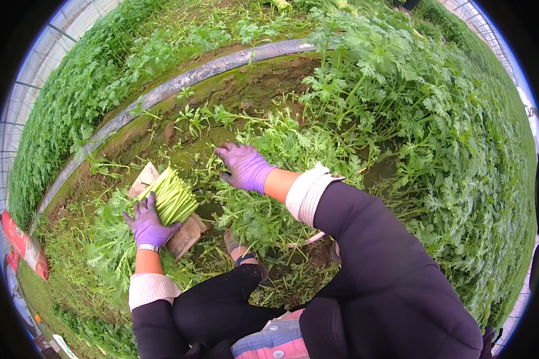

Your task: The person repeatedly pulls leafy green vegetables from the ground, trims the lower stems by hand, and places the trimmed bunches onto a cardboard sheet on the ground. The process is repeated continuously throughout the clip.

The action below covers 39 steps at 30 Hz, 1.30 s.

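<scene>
A thick bundle of leafy greens lies across a small wooden stand [185,240], its pale green stems [170,197] fanned toward the middle and its leaves [110,244] trailing left. My left hand [152,224], in a stained purple glove, holds the bundle with fingers spread over the stems and the thumb at their near side. Above a heap of loose cut greens [292,146] is my right hand [245,168], also gloved, reaching left. Its thumb and forefinger are apart, and I see nothing between them.
Tall standing greens [426,134] fill the right side. A grey hose or pipe [193,77] curves across the soil beyond my hands, with another planted bed [72,103] behind it. My shod foot [238,247] is close to the stand. A red printed sack [24,244] lies far left.
</scene>
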Each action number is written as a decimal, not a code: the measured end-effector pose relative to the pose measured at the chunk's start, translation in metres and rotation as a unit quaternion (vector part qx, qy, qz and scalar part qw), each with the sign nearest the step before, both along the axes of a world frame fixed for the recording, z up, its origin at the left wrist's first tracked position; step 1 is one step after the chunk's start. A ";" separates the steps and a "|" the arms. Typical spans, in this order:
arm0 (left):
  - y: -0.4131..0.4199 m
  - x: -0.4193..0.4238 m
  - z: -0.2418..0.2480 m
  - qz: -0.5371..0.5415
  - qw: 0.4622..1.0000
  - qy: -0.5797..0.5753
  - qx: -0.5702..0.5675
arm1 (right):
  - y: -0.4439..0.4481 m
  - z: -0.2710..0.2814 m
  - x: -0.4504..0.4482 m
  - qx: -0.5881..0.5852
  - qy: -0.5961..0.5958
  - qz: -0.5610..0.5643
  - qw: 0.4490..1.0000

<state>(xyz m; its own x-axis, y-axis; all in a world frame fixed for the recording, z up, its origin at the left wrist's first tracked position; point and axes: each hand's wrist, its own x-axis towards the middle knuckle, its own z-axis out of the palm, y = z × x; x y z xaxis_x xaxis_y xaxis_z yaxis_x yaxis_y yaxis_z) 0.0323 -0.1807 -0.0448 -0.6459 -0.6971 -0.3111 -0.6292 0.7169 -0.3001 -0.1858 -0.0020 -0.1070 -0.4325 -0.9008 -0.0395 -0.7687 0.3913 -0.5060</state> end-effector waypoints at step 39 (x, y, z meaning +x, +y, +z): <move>0.189 -0.181 0.024 -0.281 0.905 0.004 0.318 | 0.231 -0.194 -0.283 -0.122 -0.093 -0.498 0.854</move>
<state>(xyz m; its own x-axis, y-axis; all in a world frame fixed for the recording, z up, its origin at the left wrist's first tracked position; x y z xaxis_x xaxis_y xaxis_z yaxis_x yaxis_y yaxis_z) -0.1490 0.0083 -0.0213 -0.8473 0.0604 -0.5277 -0.1127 0.9504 0.2898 -0.4685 0.2287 -0.3015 -0.9952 -0.0817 -0.0543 -0.0145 0.6697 -0.7425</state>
